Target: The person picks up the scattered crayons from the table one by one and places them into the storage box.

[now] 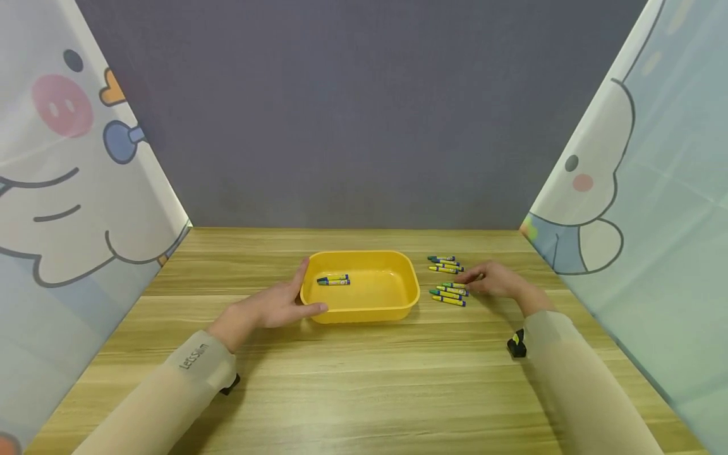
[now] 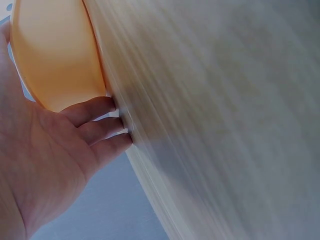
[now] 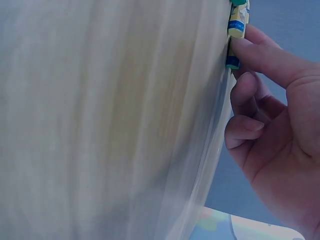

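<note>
The left hand [image 1: 273,306] lies against the near left corner of the yellow tray [image 1: 361,309], fingers straight and relaxed along its left wall and the thumb laid along the front wall, bracing it rather than gripping; in the left wrist view the fingers [image 2: 95,110] sit flat, tips meeting the worktop [image 2: 225,125] right under the tray's rounded side [image 2: 55,55]. The right hand [image 1: 495,279] rests to the right of the tray over a scatter of crayons [image 1: 449,292], fingertips down among them. From the right wrist view a finger [image 3: 265,55] presses on one crayon [image 3: 236,30] with a yellow and blue wrapper, the other fingers curled loosely beside it; the picture is smeared, so I cannot tell whether the thumb closes on the crayon or the finger only touches it. The loose crayons lie in two small clusters on the worktop, one farther group [image 1: 445,263] just beyond the hand and the nearer group at its fingertips, all roughly parallel and close beside the tray's right wall. Two crayons [image 1: 333,279] already lie inside the tray near its far left corner, side by side. Both arms wear pale beige sleeves [image 1: 193,366]. The worktop is light wood grain, closed in by a grey back wall [image 1: 364,114] and cartoon-printed curtains on the left [image 1: 62,177] and right [image 1: 643,189].
</note>
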A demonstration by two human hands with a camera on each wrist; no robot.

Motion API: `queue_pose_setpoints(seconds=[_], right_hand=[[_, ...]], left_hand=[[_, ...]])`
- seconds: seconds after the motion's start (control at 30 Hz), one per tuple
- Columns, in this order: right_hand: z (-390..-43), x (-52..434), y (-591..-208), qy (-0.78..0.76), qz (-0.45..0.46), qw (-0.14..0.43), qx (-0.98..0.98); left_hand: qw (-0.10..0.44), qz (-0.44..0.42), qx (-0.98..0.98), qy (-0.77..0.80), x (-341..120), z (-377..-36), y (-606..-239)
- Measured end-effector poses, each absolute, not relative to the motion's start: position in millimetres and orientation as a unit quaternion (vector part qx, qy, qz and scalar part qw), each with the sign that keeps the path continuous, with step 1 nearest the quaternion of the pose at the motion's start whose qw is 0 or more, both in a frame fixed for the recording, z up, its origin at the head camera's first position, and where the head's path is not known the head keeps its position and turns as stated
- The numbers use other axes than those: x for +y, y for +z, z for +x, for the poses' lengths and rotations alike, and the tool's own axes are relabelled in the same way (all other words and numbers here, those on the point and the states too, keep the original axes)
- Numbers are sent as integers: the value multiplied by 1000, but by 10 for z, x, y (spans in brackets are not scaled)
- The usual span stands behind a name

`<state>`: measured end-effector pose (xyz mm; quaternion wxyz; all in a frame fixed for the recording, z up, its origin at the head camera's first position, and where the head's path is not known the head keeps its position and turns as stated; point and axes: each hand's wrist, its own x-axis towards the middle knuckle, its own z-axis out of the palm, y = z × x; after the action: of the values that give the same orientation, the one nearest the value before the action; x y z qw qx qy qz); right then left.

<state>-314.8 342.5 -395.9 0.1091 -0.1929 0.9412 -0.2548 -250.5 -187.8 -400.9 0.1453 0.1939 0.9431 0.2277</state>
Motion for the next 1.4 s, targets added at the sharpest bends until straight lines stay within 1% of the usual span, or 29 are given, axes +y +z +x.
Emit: queue_pose_setpoints(seconds=[0.13,0.33,0.47,0.7,0.9,1.07,1.4], right_hand=[[-3142,3410,-3945,-261,-188,102,942],[-3164,3324,-3925,-278,-194,51,940],[-3197,3185,-3848,-285,-206,35,935],[-3149,2795,-3639,-308,-213,38,926],[-3132,2390,-3552,-327,-249,39,911],[-3158,2052,-3578,-347,-288,53,891],[-3185,1416,-3754,-352,-320,81,875]], left_hand=[[146,195,942,231,-1880,-2503,-4013],[148,194,941,232,-1882,-2500,-4009],[148,194,941,233,-1877,-2511,-4002],[150,194,941,235,-1881,-2507,-3992],[149,195,940,235,-1879,-2507,-4003],[147,193,942,231,-1872,-2495,-3987],[149,193,943,228,-1858,-2498,-3987]])
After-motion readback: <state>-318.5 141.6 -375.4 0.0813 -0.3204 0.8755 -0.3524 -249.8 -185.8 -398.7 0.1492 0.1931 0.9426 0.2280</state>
